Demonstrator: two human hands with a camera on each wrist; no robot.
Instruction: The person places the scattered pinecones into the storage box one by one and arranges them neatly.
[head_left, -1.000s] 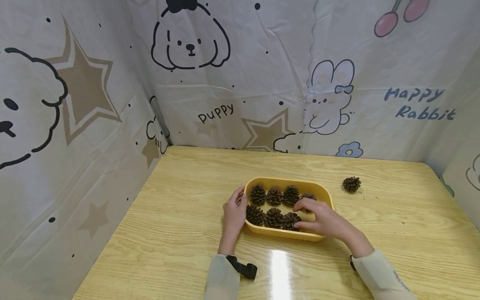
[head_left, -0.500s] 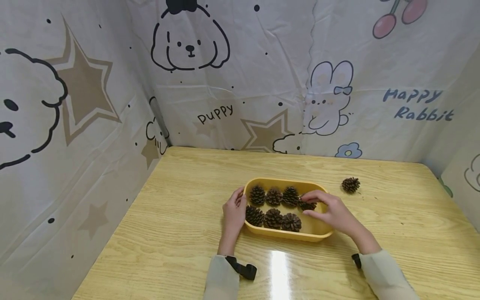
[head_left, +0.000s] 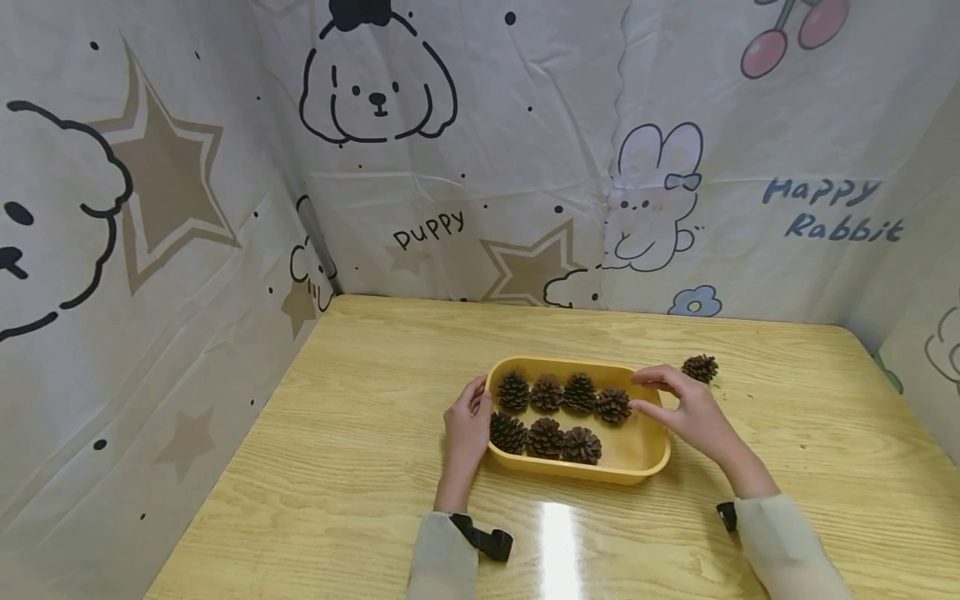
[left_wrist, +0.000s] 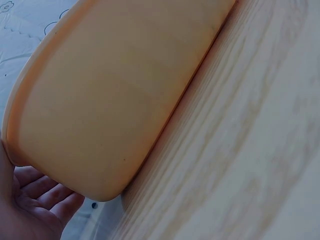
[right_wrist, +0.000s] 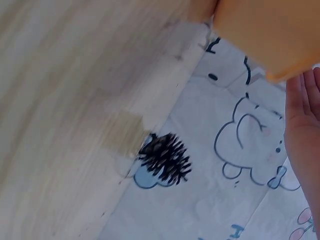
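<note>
A yellow plastic tub (head_left: 630, 446) on the table holds two rows of brown pine cones. My left hand (head_left: 468, 423) grips the tub's left end; in the left wrist view, its fingers (left_wrist: 47, 192) bend around the outside of that end, below the rim. My right hand (head_left: 693, 412) is over the tub's right end, thumb and fingers spread apart with nothing between them. Its thumb tip is right beside the rightmost pine cone (head_left: 613, 406) of the back row. In the front row, the rightmost pine cone (head_left: 582, 446) has bare tub floor to its right.
One loose pine cone (head_left: 700, 368) lies on the wooden table (head_left: 337, 433) behind the right hand, near the back. A printed cloth (head_left: 465, 167) with cartoon animals hangs behind and beside the table.
My right hand has moved right, off the front-row pine cones and then off the back row's rightmost one, which now sits uncovered. My left hand stays at the tub's left end.
</note>
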